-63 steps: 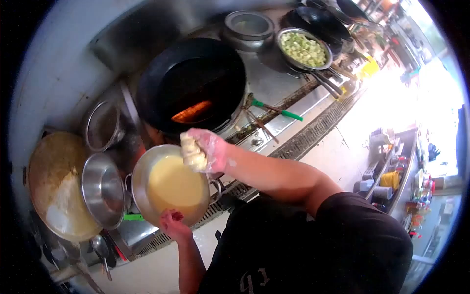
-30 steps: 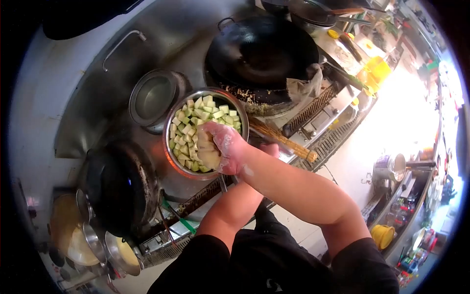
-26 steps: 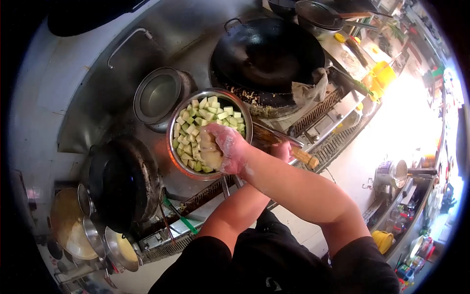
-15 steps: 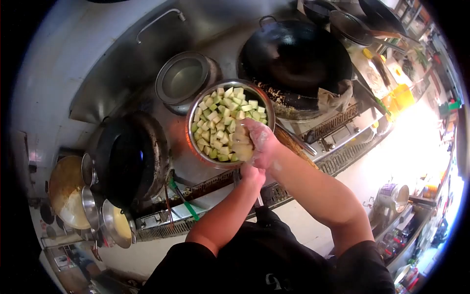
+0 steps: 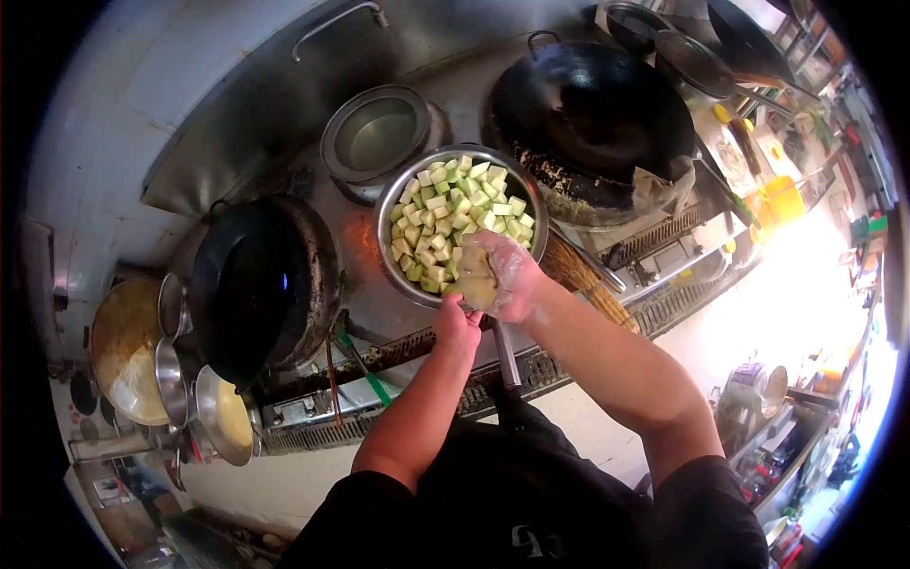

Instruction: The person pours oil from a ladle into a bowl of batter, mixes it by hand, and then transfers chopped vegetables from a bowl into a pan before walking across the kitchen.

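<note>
Round steel pan [image 5: 380,228] of pale green cubed vegetable [image 5: 453,204] on the steel bench [image 5: 368,302], its handle towards the person. Left hand [image 5: 458,327] clasps the handle base. Right hand [image 5: 507,275] is just above the near rim, its grip curled round a batter-coated clump [image 5: 476,284].

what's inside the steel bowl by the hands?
Pale green vegetable cubes fill the steel bowl. The batter-coated right hand covers the cubes at the near rim; the bowl's bottom is hidden beneath the pile.
</note>
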Tool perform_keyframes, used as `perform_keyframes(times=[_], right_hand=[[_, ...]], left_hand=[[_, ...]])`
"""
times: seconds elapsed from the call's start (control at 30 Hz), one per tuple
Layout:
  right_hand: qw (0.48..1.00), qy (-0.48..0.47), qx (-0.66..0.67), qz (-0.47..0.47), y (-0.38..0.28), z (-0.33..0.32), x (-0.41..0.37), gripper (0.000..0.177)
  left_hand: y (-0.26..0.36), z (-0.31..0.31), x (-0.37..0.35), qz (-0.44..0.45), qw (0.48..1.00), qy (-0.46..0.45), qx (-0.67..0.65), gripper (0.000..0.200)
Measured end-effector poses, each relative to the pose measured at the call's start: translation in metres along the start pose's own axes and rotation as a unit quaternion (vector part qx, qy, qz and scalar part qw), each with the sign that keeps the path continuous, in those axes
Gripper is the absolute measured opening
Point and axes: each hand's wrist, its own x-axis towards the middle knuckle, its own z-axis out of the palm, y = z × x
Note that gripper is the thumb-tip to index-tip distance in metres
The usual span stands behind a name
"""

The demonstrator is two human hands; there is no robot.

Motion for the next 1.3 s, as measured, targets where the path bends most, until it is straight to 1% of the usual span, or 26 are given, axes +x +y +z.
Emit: perform_keyframes(times=[0.03, 0.1, 0.13, 0.2, 0.23, 0.3, 0.33, 0.4, 0.47, 0.6, 0.63, 0.73, 0.77, 0.8, 0.87, 0.9, 0.93, 0.97, 1.0, 1.07, 1.1, 1.13, 1.2, 1.23, 1.27, 1.3], right_hand=[[1.000, 0.003, 0.000, -0.001, 0.001, 0.000, -0.004, 0.024], [1.000, 0.009, 0.010, -0.002, 0.004, 0.004, -0.010, 0.024], [1.000, 0.007, 0.010, -0.004, 0.006, 0.003, -0.009, 0.024], [0.997, -0.061, 0.012, -0.050, 0.010, 0.003, -0.009, 0.024], [0.997, -0.062, 0.011, -0.051, 0.010, 0.005, -0.011, 0.024], [1.000, -0.022, 0.013, -0.007, 0.012, 0.009, -0.015, 0.024], [1.000, -0.023, 0.013, -0.008, 0.013, 0.012, -0.017, 0.024], [0.999, 0.037, -0.006, -0.014, 0.016, 0.018, -0.020, 0.023], [0.999, 0.033, -0.009, -0.021, 0.020, 0.026, -0.022, 0.023], [0.997, 0.046, -0.039, -0.042, 0.029, 0.029, -0.011, 0.025], [0.999, 0.013, -0.023, -0.043, 0.030, 0.029, -0.007, 0.026], [1.000, 0.009, -0.027, -0.012, 0.030, 0.028, 0.005, 0.026], [0.994, -0.108, 0.001, 0.020, 0.031, 0.020, 0.010, 0.024], [0.994, -0.107, 0.002, 0.020, 0.031, 0.022, 0.009, 0.024], [0.998, -0.060, 0.004, -0.004, 0.034, 0.029, 0.009, 0.024], [0.998, -0.061, 0.005, -0.005, 0.034, 0.035, 0.008, 0.024], [1.000, -0.020, 0.008, -0.006, 0.034, 0.039, 0.008, 0.023], [1.000, 0.021, 0.012, -0.006, 0.032, 0.039, 0.006, 0.023], [1.000, 0.023, 0.015, -0.007, 0.030, 0.036, 0.004, 0.023], [0.999, -0.023, 0.039, 0.024, 0.024, 0.029, 0.000, 0.022], [1.000, 0.024, 0.001, 0.001, 0.022, 0.033, -0.004, 0.023], [1.000, 0.026, 0.003, 0.000, 0.018, 0.027, -0.004, 0.023], [0.988, -0.148, 0.032, 0.025, 0.010, 0.012, 0.000, 0.024], [1.000, -0.019, 0.003, -0.001, 0.004, 0.036, -0.023, 0.025], [1.000, -0.015, 0.005, -0.004, -0.002, 0.037, -0.028, 0.025], [1.000, 0.010, -0.009, -0.019, -0.009, 0.036, -0.032, 0.024]], left_hand=[[0.000, -0.002, -0.001, -0.003, 1.000, 0.000, 0.000, 0.023], [0.002, -0.005, -0.002, -0.008, 0.999, 0.046, 0.013, 0.027], [0.006, -0.008, -0.002, -0.007, 0.999, 0.044, 0.014, 0.027], [0.014, -0.019, 0.000, -0.010, 0.998, 0.051, 0.021, 0.029], [0.017, -0.024, 0.001, -0.019, 0.999, 0.029, 0.033, 0.029], [0.023, -0.030, -0.001, -0.018, 0.999, 0.031, 0.030, 0.030], [0.027, -0.030, -0.005, -0.017, 0.999, 0.036, 0.025, 0.031], [0.030, -0.035, -0.007, -0.011, 0.998, 0.052, 0.039, 0.029], [0.032, -0.043, -0.004, -0.003, 0.996, 0.079, 0.030, 0.026], [0.041, -0.056, -0.007, 0.002, 0.998, 0.052, 0.035, 0.024], [0.042, -0.055, -0.014, 0.011, 0.996, 0.072, 0.044, 0.022], [0.045, -0.064, -0.014, -0.004, 0.998, 0.063, 0.015, 0.021], [0.043, -0.067, -0.015, -0.005, 0.998, 0.064, 0.015, 0.021], [0.041, -0.068, -0.018, 0.005, 0.997, 0.073, 0.011, 0.020], [0.035, -0.069, -0.025, 0.015, 0.996, 0.082, 0.008, 0.019], [0.032, -0.068, -0.034, 0.001, 0.998, 0.062, 0.013, 0.018], [0.027, -0.063, -0.047, -0.015, 0.999, 0.043, 0.019, 0.018], [0.018, -0.057, -0.062, -0.047, 0.997, 0.052, 0.036, 0.020], [0.007, -0.059, -0.067, -0.087, 0.995, 0.036, 0.030, 0.023], [-0.016, -0.052, -0.073, -0.118, 0.987, -0.018, 0.106, 0.022], [-0.033, -0.044, -0.074, -0.121, 0.987, -0.018, 0.108, 0.022], [-0.052, -0.030, -0.075, -0.138, 0.975, -0.116, 0.130, 0.027], [-0.089, 0.000, -0.072, -0.170, 0.922, -0.306, 0.167, 0.039], [-0.102, 0.020, -0.063, -0.071, 0.841, -0.397, 0.362, 0.041], [-0.114, 0.045, -0.053, 0.033, 0.706, -0.465, 0.532, 0.043], [-0.131, 0.074, -0.046, 0.131, 0.626, -0.434, 0.634, 0.040]])
